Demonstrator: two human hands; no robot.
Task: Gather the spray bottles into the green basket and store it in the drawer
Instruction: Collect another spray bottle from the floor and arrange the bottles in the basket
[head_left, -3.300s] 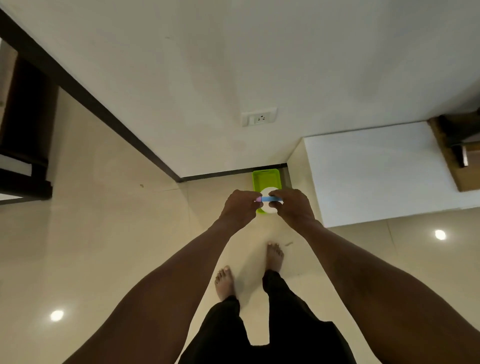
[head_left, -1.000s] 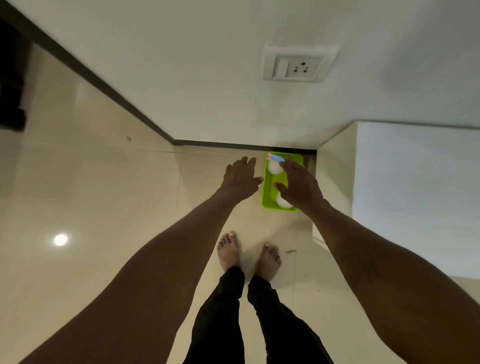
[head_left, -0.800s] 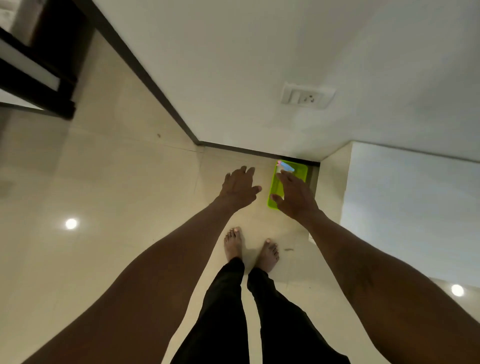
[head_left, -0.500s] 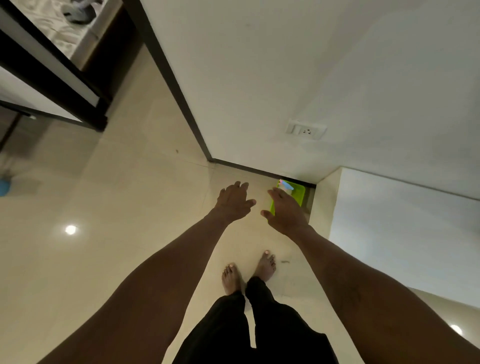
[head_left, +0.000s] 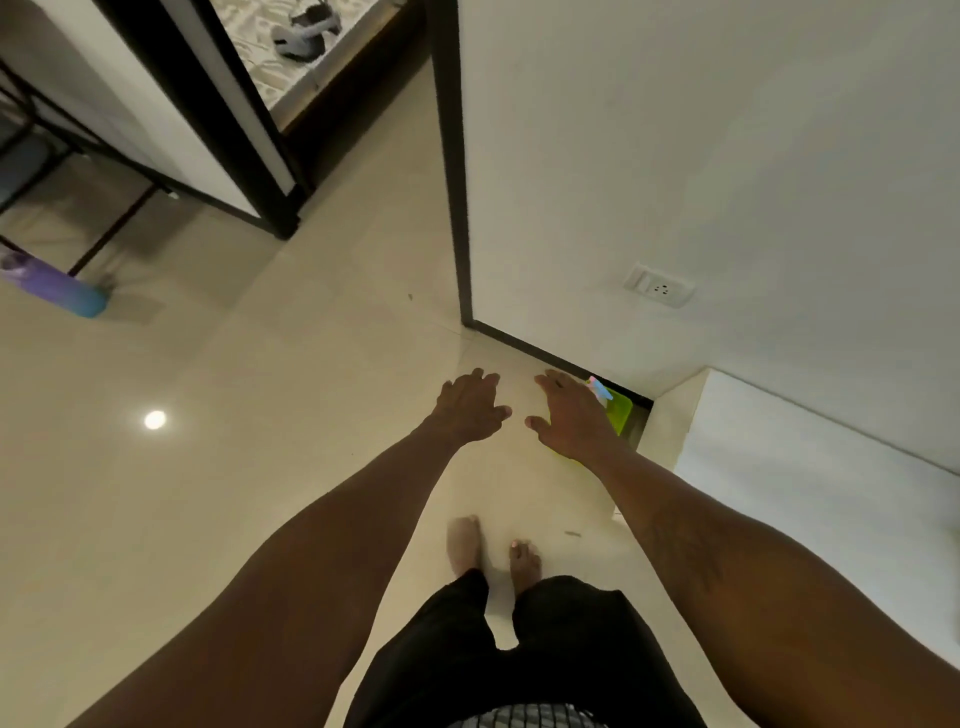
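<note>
The green basket lies on the floor in the corner between the wall and a white cabinet, mostly hidden behind my right hand. A spray bottle's pink and blue nozzle pokes out above its far edge. My right hand hovers in front of the basket with fingers spread and holds nothing. My left hand is held out beside it, fingers relaxed, also without anything in it.
A white cabinet stands at the right. The wall carries a socket and a dark skirting. A purple and blue bottle lies on the floor far left, by a black metal frame. My bare feet stand on cream tiles.
Both hands let go of the bottle into the basket and drew back, now held open. The view has swung left and up, so the basket slid behind my right hand.
</note>
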